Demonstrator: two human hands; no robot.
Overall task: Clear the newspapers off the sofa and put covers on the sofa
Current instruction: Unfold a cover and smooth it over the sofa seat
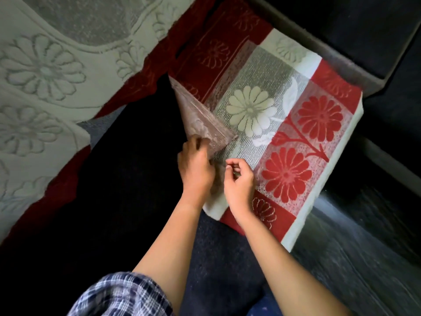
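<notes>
Sofa [127,179]: dark seat across centre and lower left, mostly bare; no newspapers in sight, so clearing judged done.
White lace cover [45,69]: upper left, spread over red cloth; apparently already laid.
Floral cover [296,137]: red and white, centre right, lying folded on the seat; yet to be opened and spread.
Left hand [196,167]: centre, gripping a turned-up mesh corner of the floral cover.
Right hand [239,181]: just beside, thumb and forefinger apparently pinching a thin layer at the same edge.

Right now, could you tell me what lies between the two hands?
Head view: only a narrow strip of the red-and-white flowered cover lies between the left hand and the right hand.
</notes>
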